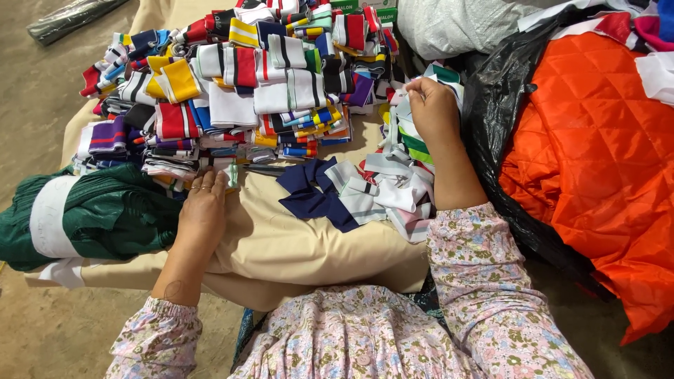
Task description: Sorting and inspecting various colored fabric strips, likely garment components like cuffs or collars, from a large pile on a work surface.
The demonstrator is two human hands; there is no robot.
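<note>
My left hand [203, 203] rests palm down on the beige cloth [295, 238], fingers together at the edge of a big heap of striped knitted collar pieces [246, 84]. A small pale green piece sits by its fingertips, beside grey scissors [263, 169]. My right hand [432, 105] reaches up to a stack of green and white striped pieces [414, 144] and pinches a white strip at its top. Between the hands lie loose navy pieces [316, 196] and grey-white striped pieces [386, 193].
A dark green fabric bundle with a white band [91, 210] lies at the left. An orange quilted garment [597, 154] on black plastic [498, 119] fills the right side. A white sack [456, 24] sits at the top. Concrete floor surrounds the work surface.
</note>
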